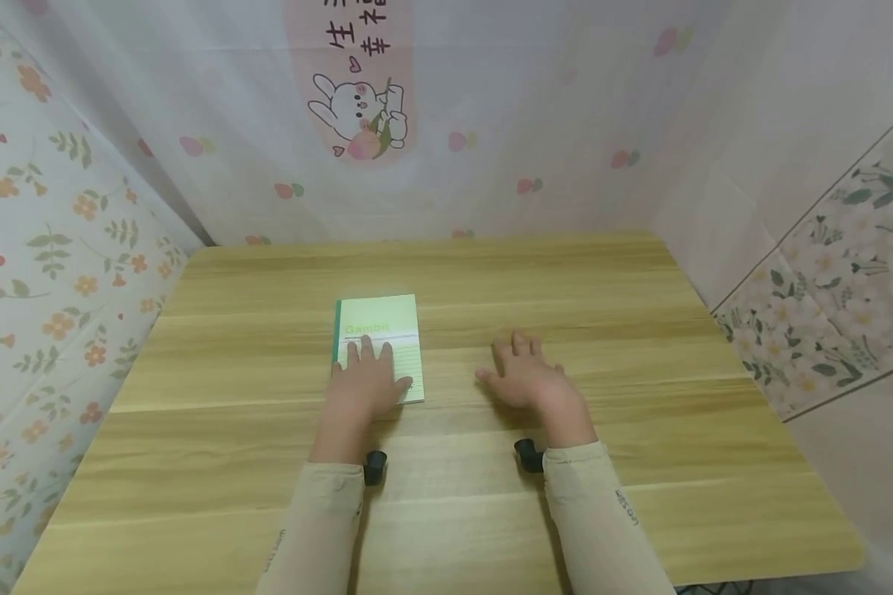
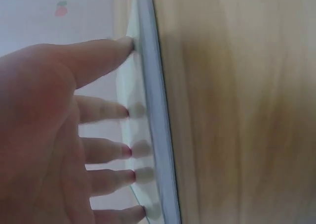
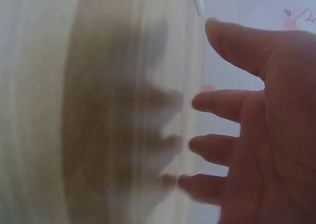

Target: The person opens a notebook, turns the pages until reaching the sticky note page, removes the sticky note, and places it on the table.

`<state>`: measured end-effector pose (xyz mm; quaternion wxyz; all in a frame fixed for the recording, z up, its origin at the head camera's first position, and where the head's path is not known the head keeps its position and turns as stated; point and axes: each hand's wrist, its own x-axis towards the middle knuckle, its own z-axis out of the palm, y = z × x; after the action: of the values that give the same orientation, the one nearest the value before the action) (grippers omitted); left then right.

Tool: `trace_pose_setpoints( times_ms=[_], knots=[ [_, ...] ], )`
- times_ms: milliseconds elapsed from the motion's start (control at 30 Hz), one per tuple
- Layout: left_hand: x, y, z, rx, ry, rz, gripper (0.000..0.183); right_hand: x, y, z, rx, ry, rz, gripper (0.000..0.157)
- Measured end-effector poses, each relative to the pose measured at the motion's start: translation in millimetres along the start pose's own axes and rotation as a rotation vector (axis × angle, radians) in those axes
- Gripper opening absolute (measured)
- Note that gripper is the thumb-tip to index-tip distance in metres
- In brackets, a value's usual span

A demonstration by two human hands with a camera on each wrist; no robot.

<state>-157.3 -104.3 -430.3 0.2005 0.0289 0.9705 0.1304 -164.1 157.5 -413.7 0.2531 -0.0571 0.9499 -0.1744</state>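
A pale green notebook [image 1: 379, 314] with a dark green spine and printed lines lies on the wooden table, left of the middle. My left hand [image 1: 365, 382] is spread over its lower half, fingertips at the cover. In the left wrist view the notebook's edge [image 2: 159, 105] runs upright past the straight fingers [image 2: 106, 150]. Right of the notebook, my right hand [image 1: 524, 376] is spread palm down over the bare wood and holds nothing. In the right wrist view its fingers [image 3: 212, 150] cast shadows on the tabletop.
The wooden table [image 1: 446, 529] fills the lower view. A printed curtain [image 1: 491, 99] hangs behind its far edge, a floral one [image 1: 52, 273] at the left, and a patterned wall [image 1: 826, 289] stands at the right. Black wrist mounts [image 1: 527, 456] show beside the sleeves.
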Motion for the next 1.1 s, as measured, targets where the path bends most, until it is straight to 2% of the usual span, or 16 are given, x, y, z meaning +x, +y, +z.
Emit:
trace_pose_setpoints(
  times_ms=[200, 500, 633, 767, 867, 1000, 1100],
  knots=[
    [-1.3, 17.5, 2.8, -0.006, -0.007, 0.044, 0.078, 8, 3, 4.4, -0.039, -0.035, -0.008, 0.084],
    [0.4, 40.6, 8.2, -0.029, -0.053, 0.179, 0.100, 15, 6, -1.2, -0.044, -0.104, -0.044, 0.091],
    [2.1, 47.0, 10.7, -0.014, -0.057, 0.203, 0.091, 14, 8, -3.6, -0.042, -0.136, -0.065, 0.096],
    [1.7, 50.2, 7.5, -0.040, -0.085, 0.207, 0.082, 14, 10, -4.6, -0.033, -0.155, -0.065, 0.105],
    [2.1, 50.5, 4.2, -0.069, -0.111, 0.234, 0.076, 14, 11, -3.8, -0.040, -0.151, -0.060, 0.109],
    [3.9, 48.4, 1.2, -0.109, -0.113, 0.321, 0.063, 15, 10, -1.8, -0.066, -0.132, -0.045, 0.108],
    [3.9, 46.6, -1.8, -0.162, -0.067, 0.401, 0.056, 15, 10, -0.5, -0.079, -0.119, -0.029, 0.104]
  ],
)
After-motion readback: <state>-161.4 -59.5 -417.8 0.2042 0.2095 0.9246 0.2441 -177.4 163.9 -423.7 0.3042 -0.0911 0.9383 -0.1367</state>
